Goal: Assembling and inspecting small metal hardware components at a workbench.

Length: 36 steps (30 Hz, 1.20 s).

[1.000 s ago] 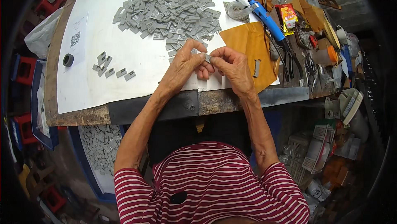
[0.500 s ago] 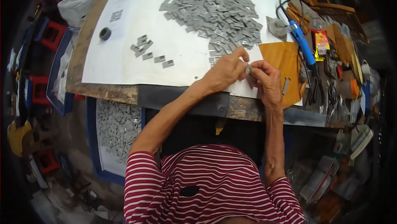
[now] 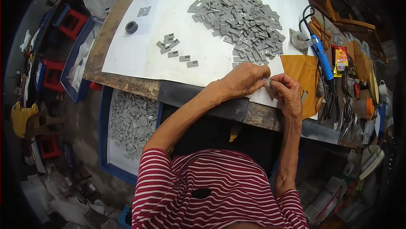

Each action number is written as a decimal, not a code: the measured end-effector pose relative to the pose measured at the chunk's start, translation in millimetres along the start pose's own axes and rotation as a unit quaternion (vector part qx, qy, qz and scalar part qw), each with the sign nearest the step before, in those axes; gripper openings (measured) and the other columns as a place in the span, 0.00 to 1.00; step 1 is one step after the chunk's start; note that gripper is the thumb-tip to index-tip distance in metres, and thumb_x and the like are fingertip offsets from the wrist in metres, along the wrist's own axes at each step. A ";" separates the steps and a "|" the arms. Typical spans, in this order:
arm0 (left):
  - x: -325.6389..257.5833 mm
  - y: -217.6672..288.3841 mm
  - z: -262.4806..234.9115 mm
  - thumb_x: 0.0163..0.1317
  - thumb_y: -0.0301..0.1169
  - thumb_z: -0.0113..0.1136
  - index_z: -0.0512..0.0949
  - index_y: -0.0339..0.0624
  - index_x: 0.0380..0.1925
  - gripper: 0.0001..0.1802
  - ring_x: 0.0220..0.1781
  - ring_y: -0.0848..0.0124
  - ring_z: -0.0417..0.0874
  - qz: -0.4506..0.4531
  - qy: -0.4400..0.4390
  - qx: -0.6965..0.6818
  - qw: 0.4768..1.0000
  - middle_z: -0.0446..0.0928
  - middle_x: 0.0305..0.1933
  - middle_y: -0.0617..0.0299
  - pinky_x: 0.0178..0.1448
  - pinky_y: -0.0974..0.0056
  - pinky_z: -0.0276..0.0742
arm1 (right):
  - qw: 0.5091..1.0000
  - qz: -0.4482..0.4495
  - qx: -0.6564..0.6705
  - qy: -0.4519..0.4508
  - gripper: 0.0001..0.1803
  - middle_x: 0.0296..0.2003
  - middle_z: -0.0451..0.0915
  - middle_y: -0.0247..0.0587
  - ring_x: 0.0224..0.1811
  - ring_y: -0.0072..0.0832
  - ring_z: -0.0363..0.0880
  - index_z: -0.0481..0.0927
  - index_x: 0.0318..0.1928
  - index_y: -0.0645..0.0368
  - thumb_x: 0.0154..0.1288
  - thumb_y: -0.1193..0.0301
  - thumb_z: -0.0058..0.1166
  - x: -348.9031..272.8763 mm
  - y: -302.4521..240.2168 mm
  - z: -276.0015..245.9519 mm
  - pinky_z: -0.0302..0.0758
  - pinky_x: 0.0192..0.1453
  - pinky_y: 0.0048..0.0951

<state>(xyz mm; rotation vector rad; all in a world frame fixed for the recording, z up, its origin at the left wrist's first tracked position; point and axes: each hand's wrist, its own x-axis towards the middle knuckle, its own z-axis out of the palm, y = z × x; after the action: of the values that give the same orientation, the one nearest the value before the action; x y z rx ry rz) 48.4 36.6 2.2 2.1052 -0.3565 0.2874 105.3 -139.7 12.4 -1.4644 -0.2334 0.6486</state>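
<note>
My left hand [image 3: 245, 80] and my right hand [image 3: 289, 94] meet at the front of the white-covered table. Their fingertips pinch a small, pale grey piece [image 3: 266, 81], mostly hidden by the fingers. Just beyond them rises a large heap of flat grey rectangular pieces [image 3: 243, 22], its near edge close to my left knuckles. Several like pieces, each with a dark slot, lie apart in a loose group [image 3: 173, 54] on the left. A tan sheet [image 3: 301, 74] lies beside my right hand, with one narrow grey strip [image 3: 304, 96] on it.
A dark ring-shaped roll [image 3: 131, 27] rests on a printed paper at left. A blue corded hand tool [image 3: 322, 58] and assorted clutter line the right side. Below the table's left edge stands a blue tray [image 3: 104, 144] full of grey pieces [image 3: 131, 123]. Red stools stand farther left.
The whole view has shifted, so the table sits farther right and lower. My hands stay together at the small piece; the left fingers are curled in more.
</note>
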 end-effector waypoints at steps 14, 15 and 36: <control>-22.7 2.9 -35.1 0.51 0.28 0.59 0.72 0.38 0.33 0.10 0.28 0.53 0.78 0.000 0.033 0.049 0.998 0.75 0.25 0.50 0.31 0.56 0.71 | 0.996 -0.048 -0.062 -0.047 0.09 0.24 0.76 0.31 0.22 0.14 0.68 0.79 0.36 0.67 0.58 0.72 0.54 4.6 -6.9 35.6 0.66 0.25 0.15; -26.5 0.9 -38.0 0.50 0.28 0.58 0.71 0.39 0.31 0.09 0.28 0.51 0.77 0.003 0.053 0.040 0.998 0.75 0.24 0.49 0.31 0.53 0.70 | 0.994 -0.063 -0.069 -0.060 0.10 0.24 0.76 0.32 0.22 0.14 0.68 0.79 0.37 0.67 0.59 0.72 0.53 7.3 -5.5 38.9 0.66 0.25 0.15; -70.6 -59.4 -122.3 0.46 0.26 0.59 0.76 0.35 0.26 0.07 0.25 0.64 0.73 -0.177 0.170 0.251 0.936 0.71 0.22 0.55 0.31 0.63 0.69 | 0.992 -0.078 -0.085 0.047 0.10 0.27 0.76 0.34 0.23 0.14 0.67 0.76 0.41 0.69 0.61 0.76 0.47 -23.1 -0.1 23.3 0.66 0.26 0.15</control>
<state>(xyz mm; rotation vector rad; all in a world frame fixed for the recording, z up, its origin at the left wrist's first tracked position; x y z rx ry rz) -3.7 180.6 -4.1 2.5038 0.3381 0.5615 74.4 -132.4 20.8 -1.6172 -0.3312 0.4404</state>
